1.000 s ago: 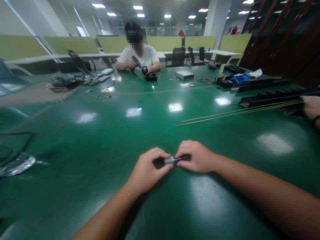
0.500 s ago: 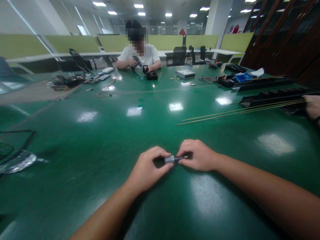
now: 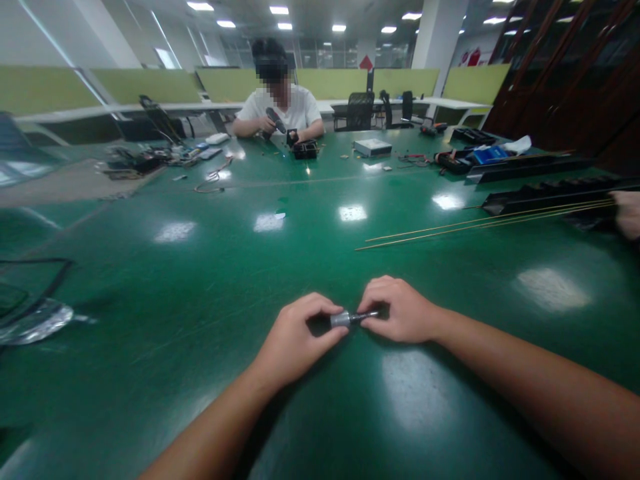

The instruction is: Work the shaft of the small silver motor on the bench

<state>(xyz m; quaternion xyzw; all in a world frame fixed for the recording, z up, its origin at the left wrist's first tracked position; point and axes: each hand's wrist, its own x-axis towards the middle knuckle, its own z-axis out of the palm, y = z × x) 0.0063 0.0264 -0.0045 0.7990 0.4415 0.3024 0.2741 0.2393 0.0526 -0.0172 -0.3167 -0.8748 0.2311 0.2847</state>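
Observation:
Close in front of me, a small silver-grey cylinder with a dark collar and thin metal shaft lies level, its shaft pointing right. My left hand pinches the grey body between thumb and fingers. The thumb and forefinger of my right hand close about the dark, narrow part, and the bright tip of the shaft shows inside the curl of that hand. Both hands are low over the green tabletop. What exactly the piece is, I cannot tell.
Across the table a person holds a power drill over a black part. Long thin rods extend from another person's hand at right. Black channels, a silver box and a foil-like bag lie around.
My right fingers have shifted slightly right along the shaft, so more of the dark part shows. My left hand keeps its hold on the grey body.

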